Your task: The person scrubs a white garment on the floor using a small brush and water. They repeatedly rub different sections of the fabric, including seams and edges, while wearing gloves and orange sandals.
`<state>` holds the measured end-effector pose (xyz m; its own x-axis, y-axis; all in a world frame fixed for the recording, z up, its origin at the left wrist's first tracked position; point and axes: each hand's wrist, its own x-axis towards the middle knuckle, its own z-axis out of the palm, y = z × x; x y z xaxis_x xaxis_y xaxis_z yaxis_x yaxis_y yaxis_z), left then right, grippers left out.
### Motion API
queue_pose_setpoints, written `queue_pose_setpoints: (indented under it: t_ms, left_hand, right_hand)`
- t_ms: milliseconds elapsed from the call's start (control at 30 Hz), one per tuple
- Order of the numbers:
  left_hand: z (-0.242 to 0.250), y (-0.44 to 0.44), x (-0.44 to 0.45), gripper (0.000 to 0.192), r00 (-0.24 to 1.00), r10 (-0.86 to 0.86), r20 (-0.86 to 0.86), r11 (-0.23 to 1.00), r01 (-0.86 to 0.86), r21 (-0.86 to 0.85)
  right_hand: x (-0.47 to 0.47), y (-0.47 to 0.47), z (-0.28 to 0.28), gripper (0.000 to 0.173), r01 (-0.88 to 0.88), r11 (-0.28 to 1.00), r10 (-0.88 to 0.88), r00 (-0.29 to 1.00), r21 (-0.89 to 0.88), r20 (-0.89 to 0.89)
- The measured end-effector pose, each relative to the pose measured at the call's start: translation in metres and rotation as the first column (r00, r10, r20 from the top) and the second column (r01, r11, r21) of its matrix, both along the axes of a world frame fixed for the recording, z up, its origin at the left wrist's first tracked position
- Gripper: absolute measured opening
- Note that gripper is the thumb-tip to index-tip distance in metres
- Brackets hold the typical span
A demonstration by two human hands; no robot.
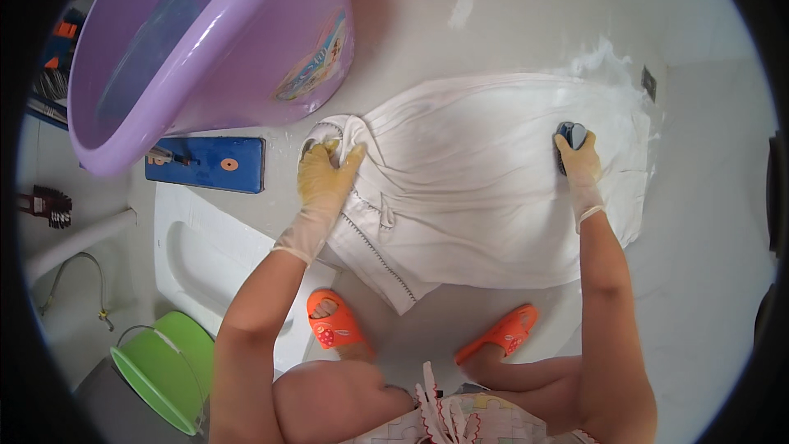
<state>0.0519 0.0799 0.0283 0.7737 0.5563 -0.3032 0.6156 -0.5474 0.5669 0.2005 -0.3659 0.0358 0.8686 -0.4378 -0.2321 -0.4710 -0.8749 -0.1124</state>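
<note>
A wet white garment [474,179] with dark stitched trim lies spread over the floor before me. My left hand [327,176], in a thin yellowish glove, grips the bunched trimmed end of the garment at its left side. Gloved the same way, my right hand [579,157] holds a dark scrub brush [570,135] by its back. The brush rests on the cloth near the garment's right end, its bristles mostly hidden beneath it.
At upper left stands a large purple tub [259,61] with water in it. Below it are a blue board [228,163], a white squat toilet [203,259] and a green bucket [163,376]. My feet wear orange slippers [336,324]. A floor drain [649,83] lies beyond the garment.
</note>
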Motion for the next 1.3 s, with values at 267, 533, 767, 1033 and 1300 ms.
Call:
queue_pose_setpoints:
  t_ms: [267, 533, 767, 1033, 1300]
  left_hand:
    - [0.024, 0.027, 0.015, 0.021, 0.887, 0.451, 0.099, 0.447, -0.129, -0.885]
    - [0.117, 0.064, -0.118, 0.031, 0.965, 0.228, 0.127, 0.149, 0.094, -0.984]
    - [0.030, 0.048, -0.074, 0.037, 0.927, 0.363, 0.095, 0.652, -0.180, -0.737]
    - [0.028, 0.031, 0.006, 0.059, 0.879, 0.415, -0.234, 0.093, -0.296, -0.951]
    - [0.070, 0.024, 0.013, 0.054, 0.820, 0.567, -0.074, 0.018, -0.102, -0.995]
  right_hand:
    - [-0.003, 0.003, 0.003, 0.082, 0.012, 1.000, -0.011, 0.999, 0.023, -0.033]
    - [0.002, 0.006, 0.004, 0.081, -0.024, 1.000, 0.024, 1.000, -0.018, -0.005]
    - [0.011, 0.010, 0.008, 0.080, -0.067, 0.984, 0.043, 0.988, -0.163, -0.147]
    - [0.009, 0.011, 0.009, 0.086, -0.068, 0.992, 0.051, 0.987, -0.108, -0.149]
    - [0.004, 0.007, 0.002, 0.085, -0.066, 0.989, 0.051, 0.992, -0.133, -0.115]
